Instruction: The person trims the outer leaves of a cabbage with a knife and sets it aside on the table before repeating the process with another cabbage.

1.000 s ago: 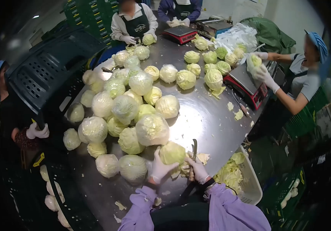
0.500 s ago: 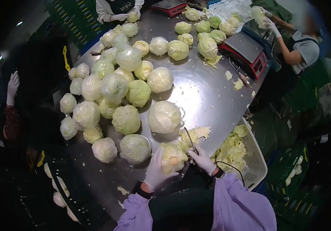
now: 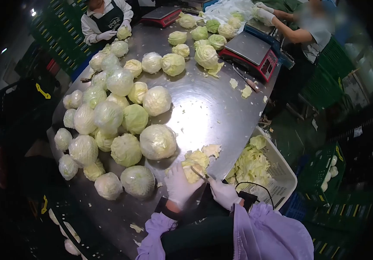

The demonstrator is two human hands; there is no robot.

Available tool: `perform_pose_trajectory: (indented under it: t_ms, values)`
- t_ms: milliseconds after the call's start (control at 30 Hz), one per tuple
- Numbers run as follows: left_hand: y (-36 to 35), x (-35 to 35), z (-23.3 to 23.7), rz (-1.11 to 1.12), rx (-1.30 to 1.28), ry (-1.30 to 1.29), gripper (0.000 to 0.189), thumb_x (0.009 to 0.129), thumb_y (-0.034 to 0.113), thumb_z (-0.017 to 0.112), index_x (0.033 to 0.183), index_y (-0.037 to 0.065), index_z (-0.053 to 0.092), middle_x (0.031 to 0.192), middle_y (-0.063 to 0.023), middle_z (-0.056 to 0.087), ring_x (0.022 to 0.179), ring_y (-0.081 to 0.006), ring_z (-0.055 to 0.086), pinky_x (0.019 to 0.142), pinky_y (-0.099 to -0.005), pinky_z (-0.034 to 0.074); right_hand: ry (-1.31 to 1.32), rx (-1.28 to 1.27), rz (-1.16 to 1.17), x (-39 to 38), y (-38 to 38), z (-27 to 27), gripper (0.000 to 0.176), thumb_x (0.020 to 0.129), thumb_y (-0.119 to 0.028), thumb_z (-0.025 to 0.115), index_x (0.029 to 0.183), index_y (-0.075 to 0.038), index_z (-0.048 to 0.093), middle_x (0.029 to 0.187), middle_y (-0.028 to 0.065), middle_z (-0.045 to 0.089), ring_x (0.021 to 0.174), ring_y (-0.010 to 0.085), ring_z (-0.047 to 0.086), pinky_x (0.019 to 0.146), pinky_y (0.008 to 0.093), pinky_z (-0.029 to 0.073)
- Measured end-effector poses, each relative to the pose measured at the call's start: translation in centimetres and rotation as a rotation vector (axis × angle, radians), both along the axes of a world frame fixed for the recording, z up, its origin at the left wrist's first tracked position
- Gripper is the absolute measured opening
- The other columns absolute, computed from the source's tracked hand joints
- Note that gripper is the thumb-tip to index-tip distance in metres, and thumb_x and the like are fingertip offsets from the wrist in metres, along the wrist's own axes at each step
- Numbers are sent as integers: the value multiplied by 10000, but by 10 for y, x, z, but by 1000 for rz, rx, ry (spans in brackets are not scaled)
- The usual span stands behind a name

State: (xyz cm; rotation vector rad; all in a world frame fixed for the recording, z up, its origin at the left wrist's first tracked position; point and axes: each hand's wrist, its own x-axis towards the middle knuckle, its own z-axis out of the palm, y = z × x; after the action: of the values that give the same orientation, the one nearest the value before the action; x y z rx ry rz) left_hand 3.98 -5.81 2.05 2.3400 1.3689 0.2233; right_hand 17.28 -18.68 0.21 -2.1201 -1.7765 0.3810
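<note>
At the near edge of the table, my white-gloved left hand (image 3: 182,186) is closed around the side of a pale yellow cabbage (image 3: 190,172). My right hand (image 3: 224,192), also gloved, grips a knife (image 3: 198,173) whose dark blade lies against the cabbage. The knife's handle is mostly hidden in my fingers. Loose trimmed leaves (image 3: 212,150) lie just beyond the cabbage. To the left stand a large wrapped cabbage (image 3: 158,142) and a smaller wrapped one (image 3: 137,181).
Many cabbages, wrapped and bare, crowd the left of the metal table (image 3: 199,99). A white basket (image 3: 287,175) of leaves stands right, below the edge. A red scale (image 3: 251,54) and another knife (image 3: 247,79) lie farther off. Two co-workers handle cabbages across the table.
My right hand has brought the knife from upright beside the cabbage down onto it. The camera view has shifted, so the table's contents appear farther left.
</note>
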Motion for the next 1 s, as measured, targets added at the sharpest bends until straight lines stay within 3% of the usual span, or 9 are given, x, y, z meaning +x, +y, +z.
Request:
perform_pose_trajectory:
  t_ms: [133, 367, 467, 633, 700, 733, 833, 900, 1000]
  values:
    - [4, 5, 0, 5, 70, 1, 932, 609, 563, 757, 1248, -39, 445, 1142, -191, 523, 1066, -368, 496, 892, -472, 400, -49, 12, 32, 6, 11, -19, 138, 818, -108, 567, 935, -70, 505, 749, 126, 576, 544, 287, 629, 468, 400, 499]
    - [0, 20, 6, 17, -38, 120, 977, 633, 563, 738, 1317, -48, 402, 1230, -195, 509, 1153, -345, 477, 921, -478, 391, -56, -120, 21, 21, 49, -59, 152, 838, -145, 531, 954, -47, 520, 713, 172, 636, 591, 341, 646, 522, 440, 518]
    - [1, 9, 0, -14, 135, 108, 898, 622, 537, 768, 1233, -50, 471, 1130, -205, 537, 1049, -367, 517, 901, -465, 412, -11, -205, -27, 40, 62, -96, 209, 854, -163, 517, 1014, -30, 538, 731, 192, 662, 603, 356, 650, 533, 432, 522]
    - [18, -79, -34, 36, -242, -593, 905, 660, 387, 816, 1342, -51, 411, 1255, -201, 518, 1162, -314, 520, 988, -412, 430, 293, 38, -38, 70, 37, -86, 236, 939, -216, 496, 1079, -44, 576, 803, 185, 670, 533, 297, 629, 497, 386, 509]
    - [6, -101, -38, 111, -400, -809, 901, 655, 348, 830, 1350, -38, 408, 1254, -178, 526, 1159, -287, 526, 989, -394, 436, 881, -368, -384, 72, 31, -29, 263, 950, -231, 547, 1125, -36, 575, 789, 100, 652, 499, 168, 588, 476, 296, 485]
    - [-4, -110, -30, 200, -523, -932, 911, 677, 385, 812, 1367, -36, 391, 1278, -166, 513, 1170, -267, 522, 1001, -384, 433, 883, -371, -389, 68, 27, -15, 263, 950, -231, 547, 1125, -36, 575, 789, 100, 652, 499, 168, 588, 476, 296, 485]
    - [-27, -126, -10, 338, -737, -1155, 938, 718, 511, 747, 1383, -32, 369, 1306, -162, 497, 1195, -260, 516, 1030, -389, 419, 900, -130, -238, 44, 33, -7, 271, 945, -231, 578, 1151, -55, 582, 718, 14, 603, 477, 92, 543, 458, 244, 453]
    - [-41, -144, -14, 377, -780, -1230, 879, 820, 626, 600, 1388, -6, 375, 1337, -165, 489, 1225, -277, 507, 1061, -421, 396, 961, -219, -135, 16, 47, -7, 309, 946, -253, 578, 1198, -76, 584, 719, 9, 606, 489, 87, 552, 471, 239, 457]
    - [-61, -170, -27, 508, -919, -1411, 773, 903, 613, 485, 1395, 25, 385, 1378, -156, 475, 1239, -294, 500, 1067, -449, 388, 1410, -364, 69, -43, 73, -38, 412, 976, -271, 543, 1364, -140, 492, 917, -1, 611, 596, 69, 598, 525, 225, 473]
